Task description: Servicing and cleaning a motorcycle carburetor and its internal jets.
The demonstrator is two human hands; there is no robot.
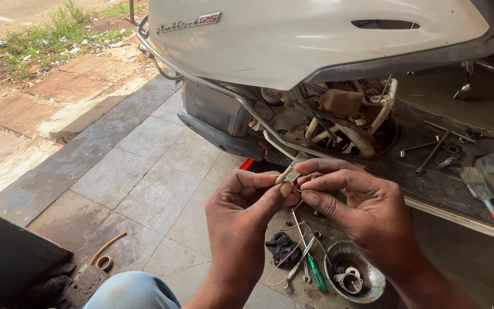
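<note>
White scooter (315,40), side panel off, engine bay exposed; fills the upper frame from 11 to 3 o'clock. Dark floorboard (441,171) at 3 o'clock carries loose rods, a bolt and a paintbrush (481,189) with a red handle.

Tiled floor (144,183) below. On it at 6 o'clock: metal bowl (367,286) holding a small round metal part, possibly more; contents otherwise unclear. At 9 o'clock from the bowl lie a green-handled screwdriver (315,273), a slim spanner and a black rag (281,247).

Left hand (241,217) and right hand (367,206) meet at frame centre. Small connector (289,173), pale, with thin red wires (293,229) trailing down toward 6 o'clock.

Key relation: the connector's long axis tilts toward 1 o'clock, rising out of the left thumb and forefinger, which are closed on its lower end. Right fingers (321,183) sit at 3 o'clock from it, pinched closed just beside it on the wires; whether they also touch the connector body I cannot tell. Both hands equally near.
</note>
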